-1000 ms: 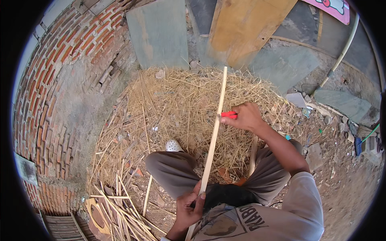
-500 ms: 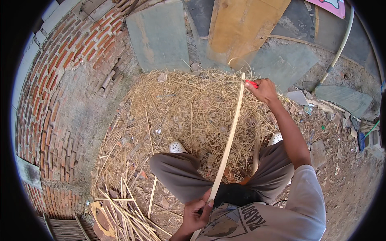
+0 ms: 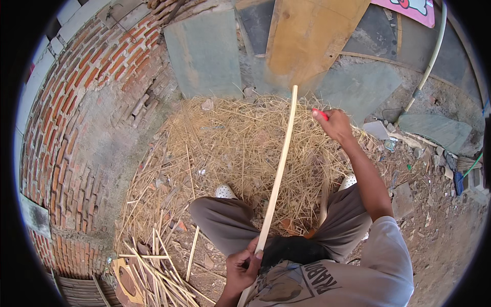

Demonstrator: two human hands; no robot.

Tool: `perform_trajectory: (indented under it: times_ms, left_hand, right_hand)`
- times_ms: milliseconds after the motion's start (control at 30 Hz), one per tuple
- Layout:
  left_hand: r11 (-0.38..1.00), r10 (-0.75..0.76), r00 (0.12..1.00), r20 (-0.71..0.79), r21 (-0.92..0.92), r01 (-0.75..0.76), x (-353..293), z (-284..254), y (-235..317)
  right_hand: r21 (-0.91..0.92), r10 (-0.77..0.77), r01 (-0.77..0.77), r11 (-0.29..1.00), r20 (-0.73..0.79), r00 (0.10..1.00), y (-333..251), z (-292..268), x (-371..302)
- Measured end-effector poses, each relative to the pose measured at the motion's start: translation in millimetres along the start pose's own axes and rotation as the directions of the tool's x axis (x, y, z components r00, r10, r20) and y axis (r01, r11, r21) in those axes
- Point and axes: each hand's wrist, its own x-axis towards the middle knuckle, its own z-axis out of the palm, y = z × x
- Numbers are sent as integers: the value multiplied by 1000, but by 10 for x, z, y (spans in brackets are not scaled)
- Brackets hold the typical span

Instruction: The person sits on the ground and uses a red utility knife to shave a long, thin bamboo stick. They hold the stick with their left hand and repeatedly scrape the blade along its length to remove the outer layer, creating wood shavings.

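Observation:
My left hand (image 3: 244,266) is closed around the lower part of a long, pale wooden strip (image 3: 277,184), close to my body. From there the strip slants up and away over my lap, its far end free in front of the leaning boards. My right hand (image 3: 336,124), on the outstretched arm, is closed on a small red-handled tool (image 3: 320,113), held right of the strip's far end and apart from it. The tool looks like a knife, but its blade cannot be made out. Thin shavings (image 3: 235,138) are heaped on the ground below the strip.
At the lower left lies a pile of cut strips (image 3: 161,276) beside a board with a round hole (image 3: 127,280). A brick wall (image 3: 66,148) rises on the left. Grey slabs (image 3: 203,59) and a brown board (image 3: 309,38) lean at the back. A pale pipe (image 3: 432,61) stands at the right.
The red-handled tool has come off the strip and now sits to its right. The strip's far end has swung left and slightly up. A thin curl of shaving at that end is gone.

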Motion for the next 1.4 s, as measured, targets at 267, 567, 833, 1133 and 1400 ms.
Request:
perform_trajectory:
  times_ms: [267, 567, 833, 1133, 1400]
  left_hand:
    - [1000, -7, 999, -48, 16, 7, 131, 23, 187]
    - [995, -14, 1000, -7, 95, 15, 129, 56, 113]
    - [968, -54, 999, 8, -243, 54, 202, 38, -35]
    - [781, -175, 969, 174, -575, 244, 173, 69, -150]
    - [812, -186, 975, 120, -541, 221, 137, 8, -175]
  right_hand:
    - [78, -666, 671, 737, -85, 741, -600, 252, -720]
    - [-49, -436, 440, 897, 71, 897, -476, 298, -557]
    - [139, -586, 575, 807, 64, 808, -647, 444, -839]
    - [-63, -466, 465, 883, 6, 885, -437, 410, -483]
    - [12, -488, 497, 868, 204, 848, -624, 474, -789]
